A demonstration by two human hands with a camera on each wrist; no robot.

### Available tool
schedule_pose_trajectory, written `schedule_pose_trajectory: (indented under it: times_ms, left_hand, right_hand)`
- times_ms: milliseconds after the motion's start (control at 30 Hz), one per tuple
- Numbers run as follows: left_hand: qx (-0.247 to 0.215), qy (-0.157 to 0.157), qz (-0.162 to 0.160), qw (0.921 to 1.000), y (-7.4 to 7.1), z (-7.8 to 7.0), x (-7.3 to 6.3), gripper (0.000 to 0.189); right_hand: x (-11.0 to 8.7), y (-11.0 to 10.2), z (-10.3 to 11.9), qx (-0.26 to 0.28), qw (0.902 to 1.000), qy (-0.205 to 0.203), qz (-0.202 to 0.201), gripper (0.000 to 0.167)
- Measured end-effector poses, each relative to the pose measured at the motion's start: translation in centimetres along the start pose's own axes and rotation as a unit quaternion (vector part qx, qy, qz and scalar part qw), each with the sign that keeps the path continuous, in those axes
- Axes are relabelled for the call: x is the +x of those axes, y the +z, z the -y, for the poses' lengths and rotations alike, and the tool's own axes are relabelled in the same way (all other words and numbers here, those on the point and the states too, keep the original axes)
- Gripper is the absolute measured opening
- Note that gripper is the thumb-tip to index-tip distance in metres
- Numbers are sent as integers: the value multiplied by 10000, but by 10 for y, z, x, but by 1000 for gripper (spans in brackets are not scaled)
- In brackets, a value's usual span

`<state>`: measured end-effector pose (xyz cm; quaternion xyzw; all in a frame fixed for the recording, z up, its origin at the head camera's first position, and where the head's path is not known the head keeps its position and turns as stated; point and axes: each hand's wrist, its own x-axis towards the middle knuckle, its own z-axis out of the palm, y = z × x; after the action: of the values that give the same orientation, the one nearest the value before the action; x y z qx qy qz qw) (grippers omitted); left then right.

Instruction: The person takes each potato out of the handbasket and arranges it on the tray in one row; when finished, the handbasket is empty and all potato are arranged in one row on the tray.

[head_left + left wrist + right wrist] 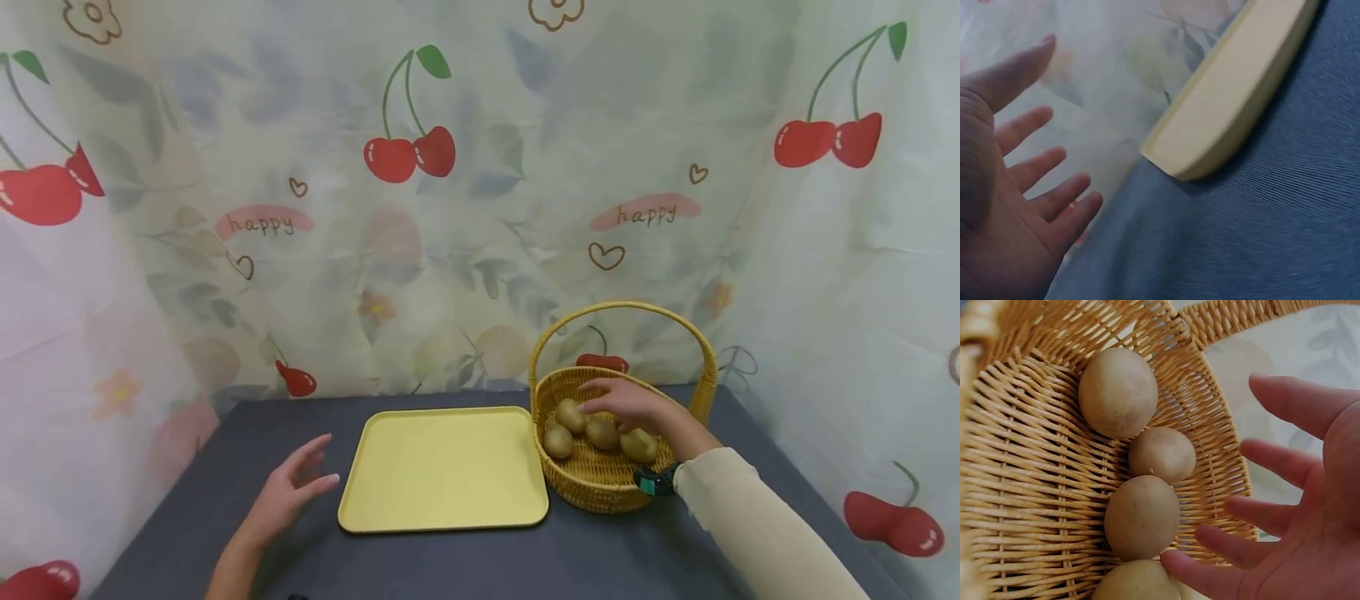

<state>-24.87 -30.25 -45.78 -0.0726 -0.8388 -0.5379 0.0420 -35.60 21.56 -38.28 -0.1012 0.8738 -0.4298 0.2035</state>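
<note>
My right hand (632,402) hovers over a wicker basket (588,493) with its fingers spread, gripping nothing. Inside the basket lie several round brown potatoes (1142,517), clustered along one side in the right wrist view. In that view the little fingertip (1172,557) is right at the edge of the nearest potatoes. To the left, my left hand (285,492) is held above the table with thumb and fingers apart and nothing in it. It is nearest to the left side of a shallow yellow tray (442,471), which holds nothing.
A dark cloth-covered table (450,562) carries the tray and the basket side by side. The basket's tall arched handle (622,305) rises behind my right hand. A patterned curtain (480,275) hangs at the back and both sides.
</note>
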Motion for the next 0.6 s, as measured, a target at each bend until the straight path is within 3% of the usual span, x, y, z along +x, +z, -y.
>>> schedule_pose_trajectory:
  times_ms: [167, 300, 467, 600]
  left_hand:
    - [-286, -630, 311, 9971, 9, 15, 4, 71]
    - [-233, -901, 508, 9944, 13, 22, 4, 76]
    - [52, -1033, 612, 9927, 14, 25, 4, 80]
    - [378, -960, 770, 9917, 13, 27, 5, 83]
  right_hand:
    - [10, 1, -6, -88, 9998, 146, -65, 52]
    - [12, 4, -9, -490, 9987, 64, -83, 33]
    - [13, 5, -14, -1068, 9938, -299, 64, 24]
    - [14, 4, -18, -1232, 9908, -403, 380, 29]
